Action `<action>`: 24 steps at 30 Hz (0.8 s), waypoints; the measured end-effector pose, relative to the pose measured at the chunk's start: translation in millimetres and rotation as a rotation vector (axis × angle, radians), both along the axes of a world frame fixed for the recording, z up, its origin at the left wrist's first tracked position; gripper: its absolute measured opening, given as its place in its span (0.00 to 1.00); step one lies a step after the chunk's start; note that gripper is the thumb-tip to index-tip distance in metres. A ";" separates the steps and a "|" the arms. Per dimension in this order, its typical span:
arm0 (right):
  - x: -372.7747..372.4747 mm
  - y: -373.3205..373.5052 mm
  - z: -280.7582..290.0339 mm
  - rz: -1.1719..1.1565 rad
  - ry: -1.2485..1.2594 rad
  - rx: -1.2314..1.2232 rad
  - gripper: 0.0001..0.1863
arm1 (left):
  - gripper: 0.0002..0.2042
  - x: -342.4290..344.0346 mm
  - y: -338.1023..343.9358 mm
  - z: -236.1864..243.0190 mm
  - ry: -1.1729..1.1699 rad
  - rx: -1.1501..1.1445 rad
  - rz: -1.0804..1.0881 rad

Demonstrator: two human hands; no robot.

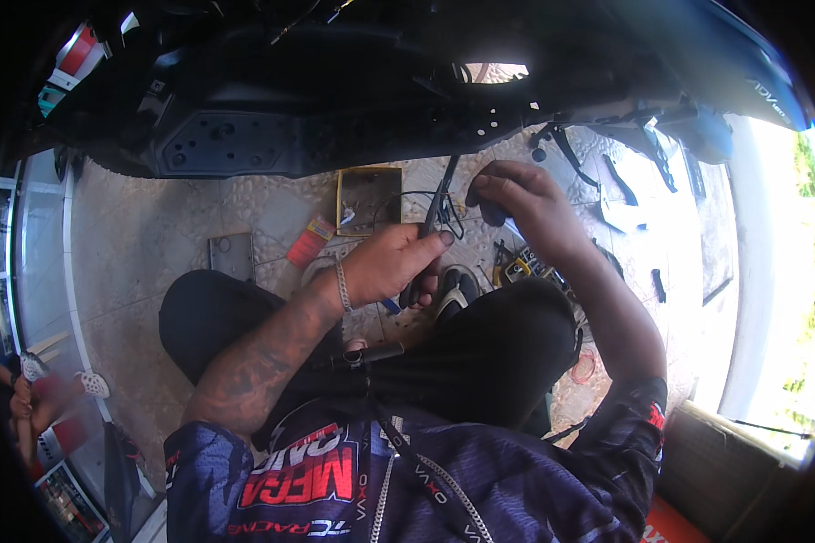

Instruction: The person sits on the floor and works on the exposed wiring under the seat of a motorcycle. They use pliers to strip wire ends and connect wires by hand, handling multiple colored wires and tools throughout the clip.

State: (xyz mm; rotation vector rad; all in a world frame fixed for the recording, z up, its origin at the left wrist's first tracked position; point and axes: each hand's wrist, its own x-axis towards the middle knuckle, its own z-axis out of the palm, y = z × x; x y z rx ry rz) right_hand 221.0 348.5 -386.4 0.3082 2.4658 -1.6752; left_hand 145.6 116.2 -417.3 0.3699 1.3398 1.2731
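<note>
My left hand [389,262], with a chain bracelet at the wrist, is closed round a black cable bundle [440,204]. The bundle runs up from my fist toward the underside of the dark motorcycle body [335,118]. To the right of it, my right hand [525,195] is raised with thumb and fingers drawn together. Something dark shows by its fingertips, too unclear to name. Thin black wires [453,217] loop between the two hands, behind the bundle.
On the tiled floor lie a yellow-edged tray [369,201], a red packet [311,242], a dark flat plate [232,257] and black levers [570,154]. Tools [525,264] sit beyond my right knee. Another person's hands [25,403] show at far left. A cardboard box [729,466] stands at lower right.
</note>
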 end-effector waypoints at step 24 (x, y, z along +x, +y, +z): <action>3.4 -13.6 11.8 0.323 0.592 0.937 0.10 | 0.20 4.9 -0.5 10.1 -0.014 0.051 0.014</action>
